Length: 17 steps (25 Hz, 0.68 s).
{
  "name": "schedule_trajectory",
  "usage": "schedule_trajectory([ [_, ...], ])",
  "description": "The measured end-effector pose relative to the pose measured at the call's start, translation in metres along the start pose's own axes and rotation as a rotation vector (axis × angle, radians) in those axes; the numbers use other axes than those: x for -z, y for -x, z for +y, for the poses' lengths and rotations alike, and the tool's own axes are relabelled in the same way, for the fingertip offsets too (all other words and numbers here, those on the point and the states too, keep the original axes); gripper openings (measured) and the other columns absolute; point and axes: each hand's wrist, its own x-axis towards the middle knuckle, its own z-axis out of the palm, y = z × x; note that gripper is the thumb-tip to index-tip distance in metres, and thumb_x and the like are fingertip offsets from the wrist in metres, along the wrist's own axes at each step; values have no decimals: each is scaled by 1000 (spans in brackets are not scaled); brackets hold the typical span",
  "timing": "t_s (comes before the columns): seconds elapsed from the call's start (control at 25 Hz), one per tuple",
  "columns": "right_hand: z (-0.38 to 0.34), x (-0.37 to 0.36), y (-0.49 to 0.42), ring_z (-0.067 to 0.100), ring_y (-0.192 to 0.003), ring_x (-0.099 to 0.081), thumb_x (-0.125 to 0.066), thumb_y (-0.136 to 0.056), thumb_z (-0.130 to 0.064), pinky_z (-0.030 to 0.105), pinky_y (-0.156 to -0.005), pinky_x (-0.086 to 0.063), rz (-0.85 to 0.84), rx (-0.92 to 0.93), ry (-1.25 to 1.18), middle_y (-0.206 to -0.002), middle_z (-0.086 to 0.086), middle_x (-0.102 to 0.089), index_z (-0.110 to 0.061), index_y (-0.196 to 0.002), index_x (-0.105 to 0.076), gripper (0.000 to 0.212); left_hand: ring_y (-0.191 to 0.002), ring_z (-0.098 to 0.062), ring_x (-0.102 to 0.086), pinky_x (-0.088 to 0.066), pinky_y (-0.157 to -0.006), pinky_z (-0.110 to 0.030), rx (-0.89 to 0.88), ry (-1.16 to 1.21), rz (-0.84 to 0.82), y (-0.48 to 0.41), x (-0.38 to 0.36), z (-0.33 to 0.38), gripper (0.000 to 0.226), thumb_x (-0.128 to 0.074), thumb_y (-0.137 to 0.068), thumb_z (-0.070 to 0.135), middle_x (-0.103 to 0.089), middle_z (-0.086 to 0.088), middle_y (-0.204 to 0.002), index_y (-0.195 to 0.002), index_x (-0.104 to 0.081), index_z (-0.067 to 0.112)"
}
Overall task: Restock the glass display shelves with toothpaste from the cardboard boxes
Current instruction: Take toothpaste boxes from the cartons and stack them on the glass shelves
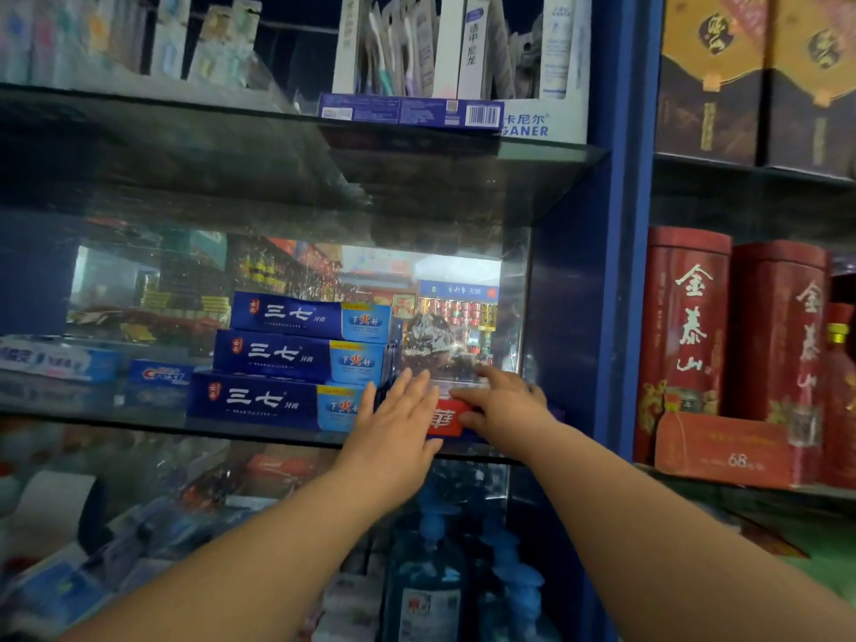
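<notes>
Red toothpaste box (443,420) sits on the glass shelf (241,430), right between the hands. Left hand (393,419) is flat against it, fingers straight. Right hand (502,405) curls round its end. Blue boxes (287,359) are stacked just left of the left hand.

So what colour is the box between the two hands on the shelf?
The box shows red with a white character, seen in the head view.

Toothbrush packs (417,48) are being displayed at twelve o'clock, gold-labelled cartons (759,85) at two o'clock, red tins (685,326) and an orange box (722,449) at three o'clock, and blue pump bottles (426,572) are being kept at six o'clock.
</notes>
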Motion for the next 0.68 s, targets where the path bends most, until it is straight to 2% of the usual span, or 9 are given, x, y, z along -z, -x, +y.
schedule_trajectory([
  [0.12,4,-3,-1,24,-140,-29,-40,-94,-59,58,-114,-5,-38,-51,29,-152,-3,-33,-42,-149,-22,60,-146,-13,14,18,-110,-57,19,-126,-113,-12,-7,-5,71,-23,-96,58,10,6,-160,-153,2,23],
  [0.2,5,-8,-1,24,-135,-37,-41,-93,-61,53,-114,-15,-23,-83,17,-148,-2,-41,-35,-149,-24,65,-147,-13,11,20,-108,-59,35,-168,-168,-17,-11,-8,76,-17,-92,66,8,4,-160,-153,1,22],
  [0.28,5,-11,-1,23,-127,-46,-41,-93,-61,46,-108,-29,19,-93,28,-141,-2,-49,-32,-145,-32,61,-146,-12,13,20,-108,-61,39,-186,-181,-17,-17,-10,83,-13,-89,72,11,4,-160,-152,4,22],
  [0.36,6,-12,-1,23,-124,-48,-40,-93,-61,44,-104,-33,45,-84,39,-139,-3,-51,-33,-144,-34,59,-145,-12,17,18,-109,-61,39,-186,-165,-13,-24,-10,88,-13,-85,75,15,4,-159,-152,8,21],
  [0.48,5,-13,1,22,-127,-45,-40,-93,-62,46,-108,-27,68,-84,33,-139,-3,-49,-34,-143,-35,58,-145,-12,20,19,-109,-60,38,-182,-144,-11,-28,-11,91,-13,-83,77,17,4,-159,-152,11,21],
  [0.56,4,-16,5,20,-132,-40,-41,-93,-59,51,-113,-15,106,-104,-4,-141,-4,-47,-33,-142,-37,55,-144,-12,20,19,-110,-60,32,-165,-147,-11,-27,-11,90,-13,-85,76,18,3,-158,-152,11,21],
  [0.68,-4,-20,20,15,-138,-31,-42,-97,-52,55,-114,-3,256,-126,-91,-146,-8,-42,-33,-143,-38,50,-145,-12,19,18,-111,-59,-3,-168,-95,-4,-25,-15,83,-13,-89,70,18,3,-158,-152,9,19],
])
